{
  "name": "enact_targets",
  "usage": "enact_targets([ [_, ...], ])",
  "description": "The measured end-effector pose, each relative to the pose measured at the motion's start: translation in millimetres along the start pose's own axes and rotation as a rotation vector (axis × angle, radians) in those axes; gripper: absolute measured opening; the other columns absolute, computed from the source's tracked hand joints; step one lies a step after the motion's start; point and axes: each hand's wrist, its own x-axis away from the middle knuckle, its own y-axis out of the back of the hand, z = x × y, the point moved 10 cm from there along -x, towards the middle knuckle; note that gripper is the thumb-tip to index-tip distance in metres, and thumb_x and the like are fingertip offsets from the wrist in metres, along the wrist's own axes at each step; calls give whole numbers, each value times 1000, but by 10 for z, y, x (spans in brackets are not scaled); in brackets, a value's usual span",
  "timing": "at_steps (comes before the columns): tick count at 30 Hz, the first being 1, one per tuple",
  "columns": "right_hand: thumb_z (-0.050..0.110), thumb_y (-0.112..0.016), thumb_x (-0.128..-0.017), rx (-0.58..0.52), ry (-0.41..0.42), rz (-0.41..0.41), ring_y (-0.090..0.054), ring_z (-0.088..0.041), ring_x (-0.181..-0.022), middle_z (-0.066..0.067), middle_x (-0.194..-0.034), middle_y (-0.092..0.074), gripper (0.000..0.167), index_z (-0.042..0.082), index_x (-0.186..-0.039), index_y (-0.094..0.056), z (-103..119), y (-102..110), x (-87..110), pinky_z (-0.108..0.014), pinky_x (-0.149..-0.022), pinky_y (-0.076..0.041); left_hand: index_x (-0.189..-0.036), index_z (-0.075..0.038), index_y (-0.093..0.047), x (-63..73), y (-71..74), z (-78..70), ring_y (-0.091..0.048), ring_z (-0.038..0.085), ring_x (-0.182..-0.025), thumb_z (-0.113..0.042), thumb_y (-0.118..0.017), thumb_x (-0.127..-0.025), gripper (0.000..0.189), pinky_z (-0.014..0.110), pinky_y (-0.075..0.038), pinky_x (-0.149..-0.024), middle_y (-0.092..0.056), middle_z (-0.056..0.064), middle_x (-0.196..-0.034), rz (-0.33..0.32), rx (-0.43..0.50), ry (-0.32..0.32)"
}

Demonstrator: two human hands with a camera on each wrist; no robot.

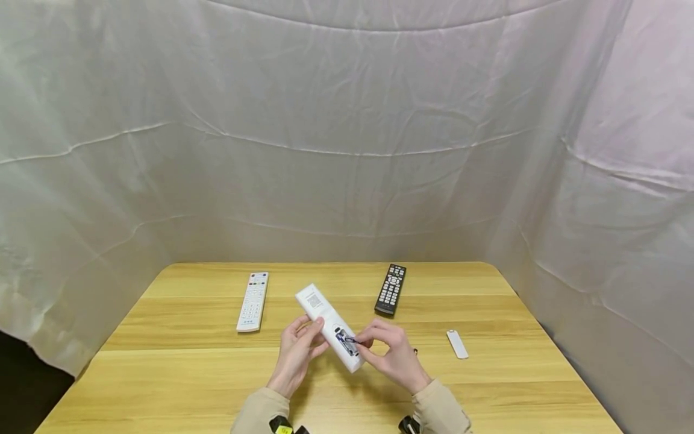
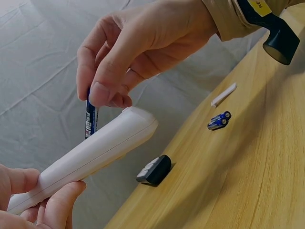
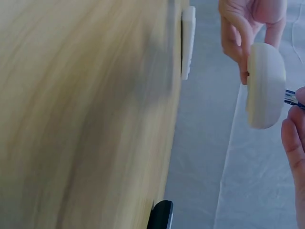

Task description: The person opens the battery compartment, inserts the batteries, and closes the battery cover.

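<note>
Clasping a QR-coded remote (image 1: 331, 322), the left grip (image 1: 297, 351) faces the right grip (image 1: 393, 352), pinching a lettered battery (image 2: 91, 119).

White remote control (image 1: 325, 313): long, slim, rounded edges, thin seam along side. Gripped near middle by left hand (image 1: 297, 355), thumb across back. Held in the air, slanted, back face toward head camera; end with printed square code (image 1: 314, 300) pointing far left, opposite end near right. Battery compartment (image 1: 343, 340) uncovered, dark, with glints of metal inside.

Slim cylindrical battery (image 2: 90, 119): dark blue with pale lettering. Pinched between thumb and fingers of right hand (image 1: 390, 352), at compartment. Near upright beyond the remote's edge in left wrist view; lower end hidden there, seating unclear.
</note>
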Motion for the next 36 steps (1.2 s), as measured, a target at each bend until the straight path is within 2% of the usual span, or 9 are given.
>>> enact_targets([
  [11, -18, -79, -66, 82, 108, 37, -67, -15, -72, -10, -89, -70, 31, 0, -90, -71, 104, -84, 29, -9, -71, -59, -136, 9, -43, 6, -1, -5, -65, 8, -78, -14, -61, -100, 46, 23, -65, -75, -67, 0, -93, 7, 14, -1],
  [19, -14, -81, -65, 175, 138, 37, -67, -12, -74, -7, -90, -69, 30, 2, -88, -72, 126, -108, 40, -5, -74, -57, -137, 10, -41, 15, -8, -19, -66, 8, -78, -14, -61, -100, 48, 22, -65, -75, -68, 0, -93, 15, 30, -7],
  [33, -9, -85, -67, 257, 122, 32, -69, -15, -78, -4, -88, -70, 24, 5, -82, -74, 117, -120, 52, -10, -77, -59, -138, 10, -40, 14, 2, -16, -66, 8, -79, -12, -59, -100, 48, 23, -65, -77, -68, 0, -94, 5, 13, -1],
  [36, -11, -84, -65, 259, 147, 23, -69, -16, -77, -5, -87, -69, 25, 5, -81, -74, 133, -111, 54, -11, -76, -60, -138, 11, -40, 16, -1, -21, -66, 8, -78, -12, -59, -100, 48, 23, -65, -77, -68, 0, -93, 10, 14, -5],
])
